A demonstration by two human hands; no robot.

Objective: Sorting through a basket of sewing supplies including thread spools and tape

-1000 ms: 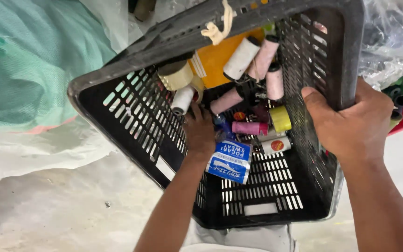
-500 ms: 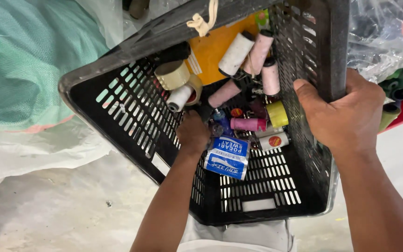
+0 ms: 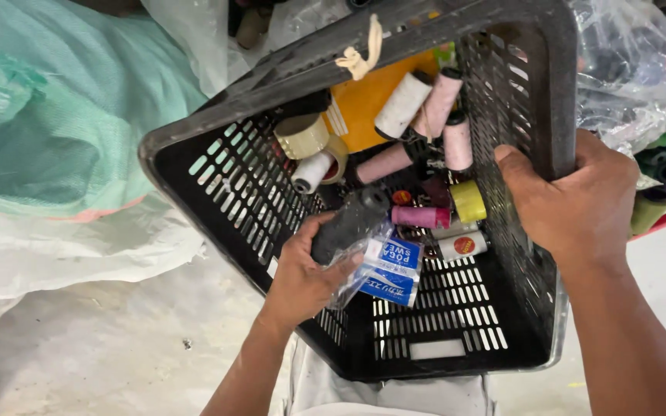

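A black slotted plastic basket [image 3: 217, 185] is tilted toward me. My right hand [image 3: 576, 196] grips its right wall over the rim. My left hand [image 3: 306, 270] is inside the basket, closed around a black thread spool [image 3: 348, 219] that it lifts off the bottom. A clear bag with a blue and white packet [image 3: 387, 270] hangs just under that hand. Further in lie several thread spools: white [image 3: 401, 104], pink [image 3: 456, 142], magenta [image 3: 419, 216], yellow [image 3: 468, 200]. Tape rolls [image 3: 302, 137] and an orange card [image 3: 368, 100] rest at the far wall.
A green mesh sack [image 3: 48, 115] and white plastic sheeting [image 3: 71, 254] lie to the left on the concrete floor [image 3: 117, 362]. To the right, a clear plastic bag [image 3: 634, 69] covers green thread cones [image 3: 660, 196] on a red surface. A knotted cord [image 3: 358, 55] hangs on the basket's far rim.
My left hand has closed on the black spool and pulled it up and toward me from among the spools. The basket has tilted a little more; my right hand keeps its hold.
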